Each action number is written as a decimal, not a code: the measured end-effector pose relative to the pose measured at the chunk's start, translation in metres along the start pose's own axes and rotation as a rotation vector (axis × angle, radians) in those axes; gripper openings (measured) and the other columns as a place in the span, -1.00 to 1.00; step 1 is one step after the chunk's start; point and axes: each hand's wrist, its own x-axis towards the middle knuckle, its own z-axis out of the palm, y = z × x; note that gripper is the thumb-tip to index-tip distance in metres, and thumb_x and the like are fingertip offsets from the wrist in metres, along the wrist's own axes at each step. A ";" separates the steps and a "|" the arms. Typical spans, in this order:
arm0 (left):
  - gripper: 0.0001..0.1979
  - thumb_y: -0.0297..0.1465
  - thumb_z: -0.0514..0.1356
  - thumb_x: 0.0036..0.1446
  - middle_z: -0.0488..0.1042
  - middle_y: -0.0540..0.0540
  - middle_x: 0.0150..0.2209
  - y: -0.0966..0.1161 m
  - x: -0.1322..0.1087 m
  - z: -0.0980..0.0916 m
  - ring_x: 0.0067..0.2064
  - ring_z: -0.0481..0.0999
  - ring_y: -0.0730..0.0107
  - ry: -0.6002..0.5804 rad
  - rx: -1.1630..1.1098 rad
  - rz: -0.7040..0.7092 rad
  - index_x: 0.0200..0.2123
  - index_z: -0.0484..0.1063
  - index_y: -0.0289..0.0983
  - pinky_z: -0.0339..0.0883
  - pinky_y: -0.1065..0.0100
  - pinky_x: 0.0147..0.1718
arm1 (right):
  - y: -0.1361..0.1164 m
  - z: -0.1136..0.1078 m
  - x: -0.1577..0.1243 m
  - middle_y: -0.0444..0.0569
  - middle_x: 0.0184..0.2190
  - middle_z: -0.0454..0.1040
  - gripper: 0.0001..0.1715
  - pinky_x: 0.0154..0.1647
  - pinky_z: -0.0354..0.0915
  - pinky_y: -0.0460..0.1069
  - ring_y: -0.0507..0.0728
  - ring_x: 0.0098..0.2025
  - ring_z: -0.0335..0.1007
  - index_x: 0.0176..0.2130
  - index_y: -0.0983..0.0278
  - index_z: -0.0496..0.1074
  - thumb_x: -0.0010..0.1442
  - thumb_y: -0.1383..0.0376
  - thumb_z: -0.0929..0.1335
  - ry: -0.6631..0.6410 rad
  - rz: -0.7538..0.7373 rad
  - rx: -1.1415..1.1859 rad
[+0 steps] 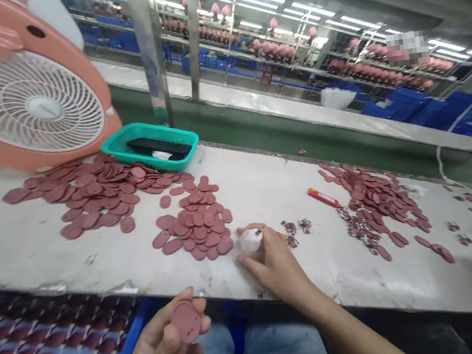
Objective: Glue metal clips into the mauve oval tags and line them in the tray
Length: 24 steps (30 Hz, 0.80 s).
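Left fingers [165,320] around disc [186,321], right fingers [255,264] around bottle [249,240]; black strips [160,145] in teal basket [155,163].

maroon oval disc [186,321] | face-up, held below worktop [264,190] edge | small white bottle [250,241] | gripped on worktop

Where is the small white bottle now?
In the head view, the white bottle sits near the front edge of the table, in the right hand, right of the nearest pile of maroon ovals.
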 end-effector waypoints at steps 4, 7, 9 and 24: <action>-0.56 -0.13 0.59 -0.30 0.69 -0.11 -0.33 0.002 -0.007 0.006 -0.31 0.63 0.23 -0.018 0.022 0.006 -0.28 0.71 -0.13 0.43 0.52 -0.58 | 0.000 -0.005 -0.018 0.12 0.15 0.40 -0.38 0.22 0.17 0.25 0.29 0.18 0.27 0.15 0.21 0.33 0.14 0.16 0.46 0.069 0.002 0.005; -0.56 -0.10 0.59 -0.34 0.70 -0.12 -0.31 0.001 -0.010 0.007 -0.27 0.63 0.21 -0.004 0.064 0.050 -0.33 0.71 -0.14 0.52 0.45 -0.40 | -0.013 -0.004 -0.042 0.00 -0.17 0.48 -0.61 -0.13 0.33 0.04 0.14 -0.17 0.38 -0.07 0.24 0.40 0.30 0.01 0.36 0.163 0.045 0.219; -0.58 -0.09 0.59 -0.34 0.71 -0.10 -0.28 -0.001 -0.010 0.006 -0.23 0.63 0.21 -0.019 0.107 0.090 -0.35 0.72 -0.12 0.53 0.41 -0.25 | -0.027 0.003 -0.056 -0.12 -0.43 0.38 -0.55 -0.39 0.23 -0.07 0.02 -0.43 0.24 -0.23 0.27 0.42 0.34 -0.07 0.31 0.010 0.082 0.457; -0.62 -0.10 0.60 -0.38 0.66 -0.06 -0.25 -0.008 -0.022 0.007 -0.18 0.63 0.17 -0.148 0.047 0.022 -0.44 0.71 -0.12 0.58 0.37 -0.30 | -0.056 0.025 -0.075 -0.11 -0.57 0.45 -0.41 -0.62 0.23 -0.21 -0.09 -0.64 0.22 -0.30 0.33 0.56 0.31 -0.13 0.33 -0.670 0.209 1.020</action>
